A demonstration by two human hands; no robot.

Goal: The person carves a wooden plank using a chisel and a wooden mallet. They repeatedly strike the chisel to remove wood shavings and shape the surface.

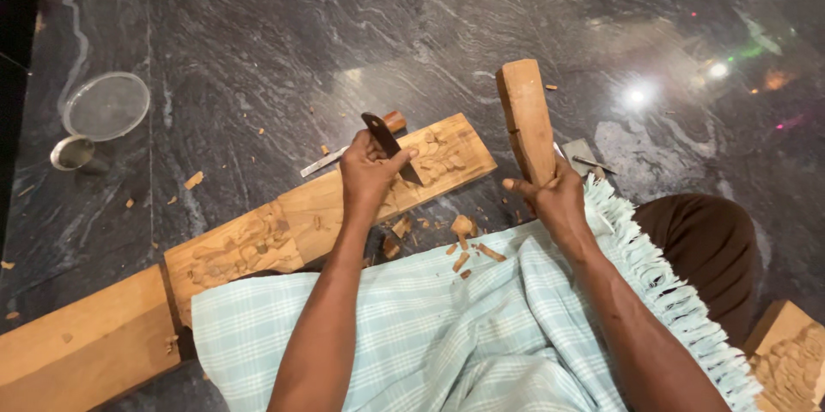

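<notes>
A person sits on a dark marble floor (258, 42). The left hand (369, 170) is wrapped around a chisel (388, 141) set against a long carved plank (258, 240) lying across the lap. The right hand (557, 197) grips a raised wooden mallet (526, 120). Wood chips (468, 244) dot a checked cloth (447, 326).

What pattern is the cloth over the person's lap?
The cloth is pale blue-and-white check with a fringed edge, seen in the head view.

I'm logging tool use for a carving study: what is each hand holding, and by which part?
The left hand grips a chisel around its middle, blade on the carved plank. The right hand holds a wooden mallet by its lower end.
</notes>
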